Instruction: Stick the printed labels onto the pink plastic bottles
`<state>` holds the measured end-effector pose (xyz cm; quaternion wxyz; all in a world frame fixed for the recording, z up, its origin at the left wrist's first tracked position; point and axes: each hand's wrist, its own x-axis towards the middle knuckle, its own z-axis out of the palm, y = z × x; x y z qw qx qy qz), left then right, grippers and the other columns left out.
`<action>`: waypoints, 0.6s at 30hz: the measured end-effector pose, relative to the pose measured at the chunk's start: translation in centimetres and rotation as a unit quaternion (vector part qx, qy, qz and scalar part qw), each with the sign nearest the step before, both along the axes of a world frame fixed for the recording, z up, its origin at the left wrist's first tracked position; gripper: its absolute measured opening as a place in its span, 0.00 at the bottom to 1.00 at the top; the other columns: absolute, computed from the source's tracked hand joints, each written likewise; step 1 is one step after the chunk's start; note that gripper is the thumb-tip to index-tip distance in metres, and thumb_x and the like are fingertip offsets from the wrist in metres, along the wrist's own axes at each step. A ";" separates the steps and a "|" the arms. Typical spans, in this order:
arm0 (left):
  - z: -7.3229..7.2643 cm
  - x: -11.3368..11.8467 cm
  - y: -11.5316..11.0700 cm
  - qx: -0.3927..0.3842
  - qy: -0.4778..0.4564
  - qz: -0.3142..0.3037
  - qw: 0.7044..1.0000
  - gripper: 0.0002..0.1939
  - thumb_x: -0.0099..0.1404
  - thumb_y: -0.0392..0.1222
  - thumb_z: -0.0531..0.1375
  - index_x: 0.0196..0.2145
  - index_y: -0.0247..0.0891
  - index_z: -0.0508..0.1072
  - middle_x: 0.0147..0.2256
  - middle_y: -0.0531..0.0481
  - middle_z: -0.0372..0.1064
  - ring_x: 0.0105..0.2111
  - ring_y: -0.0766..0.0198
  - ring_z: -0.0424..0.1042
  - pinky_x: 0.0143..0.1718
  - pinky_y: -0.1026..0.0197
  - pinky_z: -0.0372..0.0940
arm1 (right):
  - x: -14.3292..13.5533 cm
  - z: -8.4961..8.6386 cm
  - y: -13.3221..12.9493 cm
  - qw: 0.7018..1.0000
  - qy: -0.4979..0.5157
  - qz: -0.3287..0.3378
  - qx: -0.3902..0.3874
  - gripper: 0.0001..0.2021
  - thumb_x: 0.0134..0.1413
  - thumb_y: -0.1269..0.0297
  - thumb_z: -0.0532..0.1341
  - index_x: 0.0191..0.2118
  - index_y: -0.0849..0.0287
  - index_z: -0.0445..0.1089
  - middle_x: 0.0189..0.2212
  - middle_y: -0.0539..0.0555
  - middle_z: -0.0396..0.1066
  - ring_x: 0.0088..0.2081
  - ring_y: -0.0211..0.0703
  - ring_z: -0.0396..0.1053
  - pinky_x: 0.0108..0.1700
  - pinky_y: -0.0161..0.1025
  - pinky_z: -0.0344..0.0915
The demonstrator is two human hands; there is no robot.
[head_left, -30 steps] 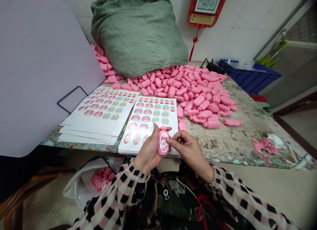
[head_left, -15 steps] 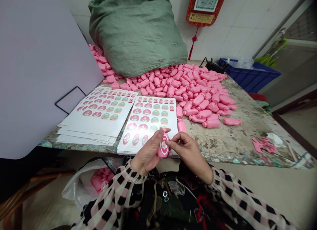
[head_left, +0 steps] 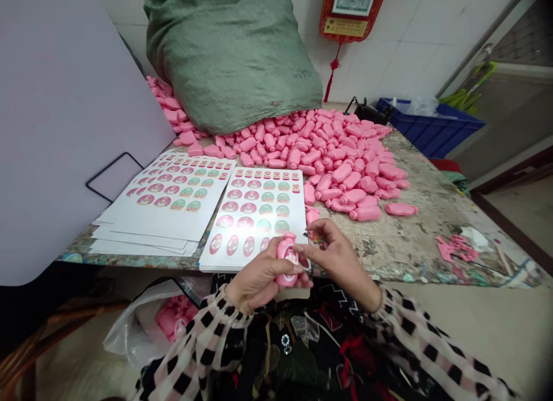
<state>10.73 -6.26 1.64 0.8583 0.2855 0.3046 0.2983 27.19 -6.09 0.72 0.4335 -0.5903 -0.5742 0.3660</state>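
Note:
A small pink bottle [head_left: 287, 260] with an oval label stands nearly upright in my left hand [head_left: 260, 276], its thumb across the lower front. My right hand [head_left: 339, 261] is beside the bottle's upper right side, thumb reaching its edge and fingers curled; whether anything small is between them I cannot make out. Just behind the hands lies a stack of sticker sheets [head_left: 254, 216] with pink, green and oval labels. A second, fanned stack of sheets [head_left: 173, 216] is to its left. Many pink bottles [head_left: 337, 159] are heaped behind the sheets.
A large green sack [head_left: 233, 55] leans over the heap. A blue bin [head_left: 432, 127] stands at the back right. Pink scraps [head_left: 458, 248] lie on the table's right part. Below the left edge hangs a clear bag [head_left: 138, 320] with pink items. A pale panel [head_left: 78, 130] fills the left.
My left thumb has moved down across the bottle's front. My right hand has shifted slightly right, its fingers lifted from the label's middle toward the upper edge. The view has shifted slightly.

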 end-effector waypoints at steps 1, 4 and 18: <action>0.0 0.3 -0.2 -0.006 -0.003 -0.020 1.000 0.24 0.53 0.29 0.59 0.45 0.42 0.55 0.30 0.54 0.65 0.27 0.66 0.70 0.34 0.56 0.66 | -0.7 -0.1 -0.4 1.000 0.017 0.005 -0.006 0.21 0.38 0.53 0.67 0.39 0.55 0.63 0.30 0.48 0.65 0.30 0.38 0.63 0.30 0.34 0.61; -0.2 0.8 -1.0 0.012 0.014 -0.061 0.998 0.23 0.54 0.31 0.59 0.43 0.43 0.53 0.26 0.57 0.64 0.23 0.66 0.69 0.29 0.55 0.68 | -2.5 -0.6 -1.8 0.996 0.081 0.038 -0.017 0.17 0.43 0.53 0.65 0.37 0.55 0.62 0.30 0.47 0.65 0.29 0.36 0.63 0.30 0.33 0.61; -3.5 -13.2 -6.9 -0.007 0.379 0.241 0.893 0.23 0.57 0.59 0.55 0.47 0.47 0.61 0.22 0.55 0.67 0.18 0.68 0.63 0.16 0.69 0.55 | 3.4 -3.6 3.7 0.949 -0.303 -0.085 0.010 0.16 0.53 0.54 0.55 0.44 0.58 0.65 0.39 0.57 0.67 0.37 0.45 0.66 0.36 0.39 0.58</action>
